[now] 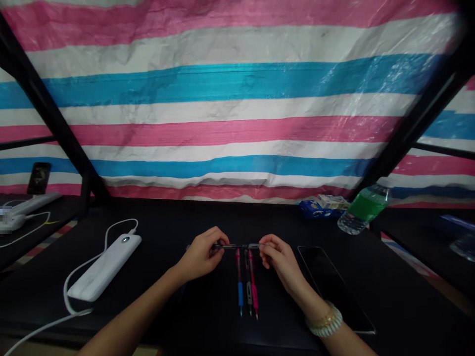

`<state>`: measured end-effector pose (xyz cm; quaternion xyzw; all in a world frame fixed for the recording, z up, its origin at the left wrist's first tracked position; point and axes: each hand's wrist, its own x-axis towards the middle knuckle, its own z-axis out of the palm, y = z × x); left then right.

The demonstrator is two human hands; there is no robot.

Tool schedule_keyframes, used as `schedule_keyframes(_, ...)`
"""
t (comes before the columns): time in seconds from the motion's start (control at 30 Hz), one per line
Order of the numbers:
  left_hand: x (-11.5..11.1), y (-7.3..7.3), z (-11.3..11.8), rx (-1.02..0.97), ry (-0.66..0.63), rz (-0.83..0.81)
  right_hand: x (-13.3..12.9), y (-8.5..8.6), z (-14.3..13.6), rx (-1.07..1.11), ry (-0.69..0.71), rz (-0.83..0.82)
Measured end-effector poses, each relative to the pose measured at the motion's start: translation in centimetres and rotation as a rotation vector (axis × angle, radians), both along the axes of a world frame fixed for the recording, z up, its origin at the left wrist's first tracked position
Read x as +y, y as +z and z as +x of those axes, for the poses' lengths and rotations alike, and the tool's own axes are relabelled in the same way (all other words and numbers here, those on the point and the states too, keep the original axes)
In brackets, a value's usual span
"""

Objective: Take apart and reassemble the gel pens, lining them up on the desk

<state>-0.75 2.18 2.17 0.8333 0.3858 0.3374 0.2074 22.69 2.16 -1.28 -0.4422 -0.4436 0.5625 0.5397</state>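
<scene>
So both hands are on one slim dark pen (241, 245), held roughly level over the black worktop (156, 217). Left hand's (203, 253) grip is closed on one end, and the right hand's (280, 258) is pinching the gray end. Right at 6 o'clock from it there's a blue-and-pink pen (240, 294), a gray-and-black pen (249, 292) and a pink pen (254, 292), tips toward 6. White power bank's (107, 269) around 9 o'clock, dark-screened phone (334, 287) at 4, tilted bottle (367, 207) between 2 and 3.
</scene>
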Motion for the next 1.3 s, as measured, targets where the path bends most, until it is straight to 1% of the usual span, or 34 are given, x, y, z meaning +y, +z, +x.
schedule_keyframes(0.1,0.4,-0.1,-0.3,-0.075,0.012,-0.052,-0.1,0.3,0.0,0.033,-0.03,-0.026)
schedule_keyframes(0.27,1.3,-0.5,-1.5,-0.214,0.047,-0.216,-0.2,0.7,0.2,0.106,-0.078,-0.086)
schedule_keyframes(0.43,1.6,-0.9,-2.3,-0.357,0.063,-0.332,-0.1,0.7,0.2,0.124,-0.068,-0.104)
schedule_keyframes(0.5,1.6,-1.0,-2.3,-0.394,0.062,-0.358,-0.2,0.6,0.0,0.132,-0.019,-0.114)
schedule_keyframes(0.6,1.5,-1.2,-2.0,-0.421,0.066,-0.377,-0.3,0.4,-0.2,0.116,0.105,-0.088)
schedule_keyframes(0.73,1.0,-1.7,-1.5,-0.433,0.049,-0.409,-0.5,0.1,-0.4,-0.017,0.237,0.0)
schedule_keyframes(0.87,0.7,-2.2,-1.0,-0.45,0.017,-0.472,-0.7,0.2,-0.5,-0.209,0.306,0.098)
schedule_keyframes(0.97,0.7,-2.3,-0.8,-0.509,0.004,-0.507,-0.9,0.4,-0.6,-0.253,0.34,0.096)
schedule_keyframes(1.03,0.7,-2.4,-0.8,-0.563,0.006,-0.524,-0.9,0.5,-0.6,-0.214,0.326,0.051)
schedule_keyframes(1.2,0.9,-2.6,-1.0,-0.702,0.029,-0.592,-0.5,0.5,-0.4,0.001,0.177,-0.058)
schedule_keyframes(1.3,1.0,-2.7,-1.0,-0.812,0.035,-0.631,-0.3,0.4,-0.2,0.053,0.13,-0.095)
